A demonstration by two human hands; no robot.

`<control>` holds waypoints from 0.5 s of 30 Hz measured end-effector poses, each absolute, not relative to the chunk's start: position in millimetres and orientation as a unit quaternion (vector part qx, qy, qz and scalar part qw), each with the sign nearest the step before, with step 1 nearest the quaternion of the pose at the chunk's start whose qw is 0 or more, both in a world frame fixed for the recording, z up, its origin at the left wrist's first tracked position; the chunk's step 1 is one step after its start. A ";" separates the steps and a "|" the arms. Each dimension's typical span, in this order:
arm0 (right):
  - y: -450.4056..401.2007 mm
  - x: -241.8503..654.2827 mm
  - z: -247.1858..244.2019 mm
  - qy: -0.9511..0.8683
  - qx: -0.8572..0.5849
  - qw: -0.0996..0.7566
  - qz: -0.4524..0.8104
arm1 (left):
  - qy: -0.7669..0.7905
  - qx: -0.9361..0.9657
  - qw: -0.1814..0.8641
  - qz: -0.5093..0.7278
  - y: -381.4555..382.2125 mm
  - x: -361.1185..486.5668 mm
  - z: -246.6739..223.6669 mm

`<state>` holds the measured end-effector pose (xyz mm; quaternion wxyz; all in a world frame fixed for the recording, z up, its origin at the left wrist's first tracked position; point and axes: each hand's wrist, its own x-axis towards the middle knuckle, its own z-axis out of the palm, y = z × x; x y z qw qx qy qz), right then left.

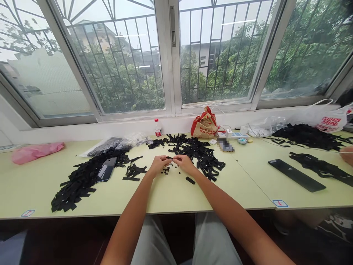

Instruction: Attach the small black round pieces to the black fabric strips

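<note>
Pinching a black strip (169, 158) with left hand (160, 164) and right hand (184, 163), just above small black rings (166, 171) on table (171, 200). Concealing most of the strip within the grip. Cropping a co-worker's hand (346, 154) at right edge; masking a phone-shaped item (225, 145) by pixelation.

The left forearm (135, 208) and the right forearm (228, 206), both bare, reach over the front edge of the tabletop (176, 200) and slant inward. Well beyond this edge, the left hand (159, 164) and the right hand (184, 164) almost meet, each pinching. The legs (150, 241) are apart below the edge.
</note>
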<state>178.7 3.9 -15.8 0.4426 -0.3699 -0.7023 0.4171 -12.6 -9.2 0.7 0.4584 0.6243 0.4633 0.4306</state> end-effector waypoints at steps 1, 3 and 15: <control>4.7 178.6 -16.3 -0.699 -0.371 0.443 0.421 | 0.462 0.622 0.465 0.429 -9.2 -12.6 0.9; 5.6 178.6 -16.9 -0.695 -0.372 0.443 0.427 | 0.460 0.618 0.473 0.427 -9.2 -12.6 1.5; 4.0 181.3 -14.7 -0.690 -0.378 0.438 0.434 | 0.448 0.622 0.488 0.417 -9.2 -13.1 0.9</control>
